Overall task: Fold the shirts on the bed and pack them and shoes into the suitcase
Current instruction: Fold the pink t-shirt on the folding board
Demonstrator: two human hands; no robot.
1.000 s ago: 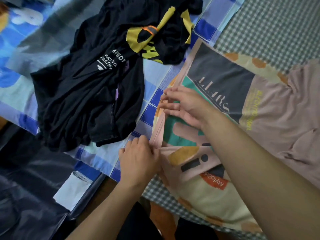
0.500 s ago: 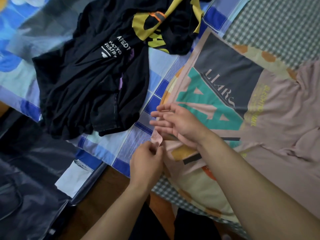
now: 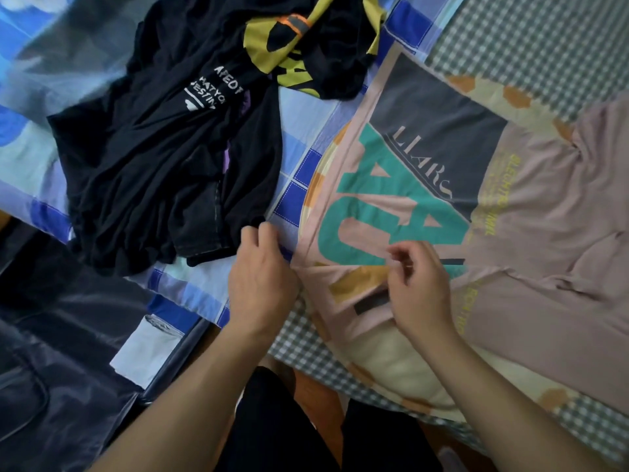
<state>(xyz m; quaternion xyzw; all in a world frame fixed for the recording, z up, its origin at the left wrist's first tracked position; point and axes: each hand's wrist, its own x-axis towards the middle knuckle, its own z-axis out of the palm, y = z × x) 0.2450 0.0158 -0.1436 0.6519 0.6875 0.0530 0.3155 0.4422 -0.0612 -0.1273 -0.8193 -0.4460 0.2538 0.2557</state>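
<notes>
A pink shirt (image 3: 544,206) with a teal print and a grey "LIARS" block lies spread on the bed, its hem towards me. My left hand (image 3: 262,281) grips the hem's near left corner. Along a crease across the print, my right hand (image 3: 420,291) has its fingers curled and seems to pinch the fabric; motion blur hides the exact contact. Further left are two crumpled black shirts, one with white lettering (image 3: 160,172) and one with a yellow print (image 3: 299,46). The open dark suitcase (image 3: 51,369) lies on the floor at the lower left. No shoes are in view.
The bed has a blue checked sheet (image 3: 306,172) and a grey gingham cover (image 3: 531,39). A cream cushion with orange spots (image 3: 391,369) lies under the pink shirt's near edge. A white tag (image 3: 143,352) sits inside the suitcase. My dark-clad legs stand against the bed edge.
The pink shirt's folded-over left part has been opened out, showing the full teal print. My left hand slid to the hem corner. My right hand went from flat to curled fingers, nearer me.
</notes>
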